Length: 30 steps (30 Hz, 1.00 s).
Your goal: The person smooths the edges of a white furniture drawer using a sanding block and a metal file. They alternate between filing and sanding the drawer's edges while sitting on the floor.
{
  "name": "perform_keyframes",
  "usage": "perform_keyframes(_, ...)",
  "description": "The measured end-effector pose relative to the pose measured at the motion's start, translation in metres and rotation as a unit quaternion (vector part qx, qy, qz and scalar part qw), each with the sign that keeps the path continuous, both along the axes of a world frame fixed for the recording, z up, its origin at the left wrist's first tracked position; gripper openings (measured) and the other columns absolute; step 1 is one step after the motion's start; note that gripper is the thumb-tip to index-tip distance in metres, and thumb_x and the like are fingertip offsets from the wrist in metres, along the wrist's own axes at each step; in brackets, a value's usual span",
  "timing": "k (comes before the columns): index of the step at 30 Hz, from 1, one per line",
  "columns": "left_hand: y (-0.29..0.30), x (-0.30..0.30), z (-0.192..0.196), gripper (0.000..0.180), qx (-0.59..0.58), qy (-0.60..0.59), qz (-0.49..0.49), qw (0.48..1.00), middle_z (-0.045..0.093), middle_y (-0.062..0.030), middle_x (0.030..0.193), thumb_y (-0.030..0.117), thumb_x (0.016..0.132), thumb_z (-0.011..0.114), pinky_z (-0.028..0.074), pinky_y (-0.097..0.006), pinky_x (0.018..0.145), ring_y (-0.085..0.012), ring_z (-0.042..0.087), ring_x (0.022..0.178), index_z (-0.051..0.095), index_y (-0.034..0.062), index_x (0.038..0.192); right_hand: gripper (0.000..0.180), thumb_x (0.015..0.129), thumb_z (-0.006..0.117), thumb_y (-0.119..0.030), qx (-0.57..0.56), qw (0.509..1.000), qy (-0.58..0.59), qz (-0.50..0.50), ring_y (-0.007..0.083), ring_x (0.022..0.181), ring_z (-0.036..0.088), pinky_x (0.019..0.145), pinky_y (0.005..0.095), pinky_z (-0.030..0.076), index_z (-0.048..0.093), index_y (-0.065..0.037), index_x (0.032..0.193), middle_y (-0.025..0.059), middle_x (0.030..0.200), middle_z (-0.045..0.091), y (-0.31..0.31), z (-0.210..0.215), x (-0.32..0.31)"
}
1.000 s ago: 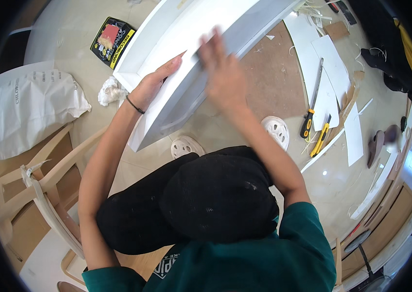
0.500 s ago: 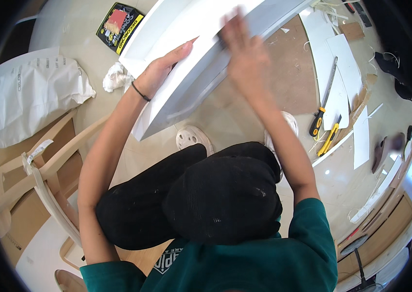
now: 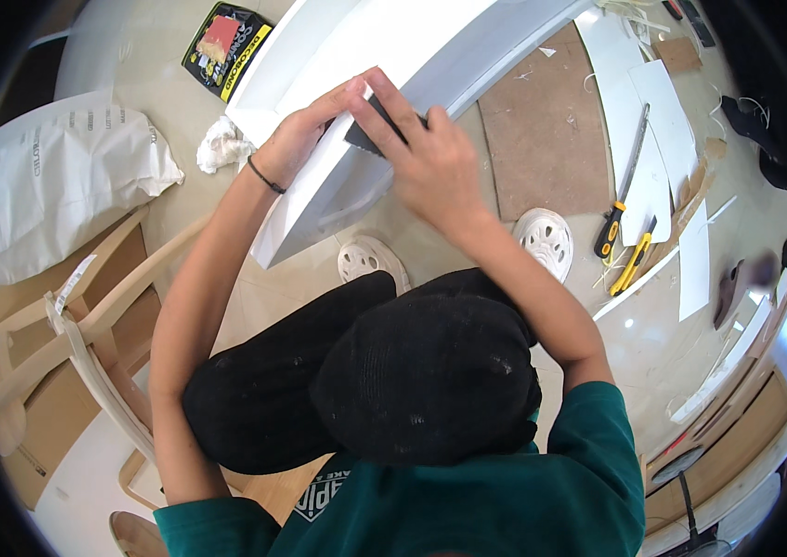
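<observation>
1. While it leans tilted over the floor in front of the knees, the white panel (image 3: 338, 139) looks stiff, broad and light; taking it by its long edges seems best.
2. Pressed on its face lies a dark sanding pad (image 3: 370, 137), thin and probably flexible.
3. Right hand (image 3: 426, 158) reaches forward, fingers flat and closed over the pad.
4. Left hand (image 3: 305, 139), wrist bent, has its grip curled shut around the panel's edge.
5. Farther out: a crumpled white rag (image 3: 221, 144), a white sack (image 3: 59, 176), two white plastic wheels (image 3: 542, 237), and a yellow-handled saw (image 3: 621, 186).
</observation>
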<state>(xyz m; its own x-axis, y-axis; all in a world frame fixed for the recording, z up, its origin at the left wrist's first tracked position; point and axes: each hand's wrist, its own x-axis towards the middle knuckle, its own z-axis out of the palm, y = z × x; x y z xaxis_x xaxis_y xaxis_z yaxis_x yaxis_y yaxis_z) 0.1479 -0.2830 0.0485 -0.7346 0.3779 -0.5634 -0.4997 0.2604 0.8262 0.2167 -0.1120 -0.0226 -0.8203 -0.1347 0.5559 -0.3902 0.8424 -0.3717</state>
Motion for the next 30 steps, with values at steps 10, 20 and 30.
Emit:
perform_keyframes(10, 0.001, 0.002, 0.002, 0.069, -0.002, 0.024, -0.032, 0.999, 0.046, -0.0121, 0.151, 0.05, 0.102, 0.051, 0.033, -0.03, 0.114, -0.0199, 0.045, 0.136, 0.04, 0.0037, 0.152, 0.077, 0.074, 0.06, -0.004, -0.007, 0.999, 0.006, -0.043, 0.0183, 0.072, 0.049, 0.058, 0.0258, 0.051, 0.053, -0.034, 0.145, -0.0064, 0.158, 0.041, 0.004, -0.003, -0.007)
perform_keyframes(20, 0.0, 0.003, 0.003, 0.068, -0.022, 0.069, -0.037, 0.997, 0.047, -0.0132, 0.149, 0.05, 0.103, 0.05, 0.035, -0.029, 0.112, -0.0198, 0.045, 0.135, 0.042, 0.0018, 0.151, 0.075, 0.076, 0.057, 0.0, -0.018, 0.999, -0.026, -0.04, 0.0253, 0.074, 0.058, 0.065, 0.0369, 0.056, 0.049, -0.025, 0.147, 0.0027, 0.154, 0.046, 0.011, 0.009, -0.013)
perform_keyframes(30, 0.006, 0.002, 0.01, 0.07, -0.02, -0.003, -0.021, 1.0, 0.044, -0.0133, 0.152, 0.049, 0.102, 0.051, 0.032, -0.031, 0.114, -0.0212, 0.043, 0.137, 0.039, 0.0004, 0.152, 0.074, 0.077, 0.057, 0.0, 0.003, 0.999, 0.015, -0.047, 0.0257, 0.074, 0.057, 0.065, 0.0342, 0.055, 0.051, -0.028, 0.145, 0.0003, 0.148, 0.052, 0.033, -0.001, -0.024)
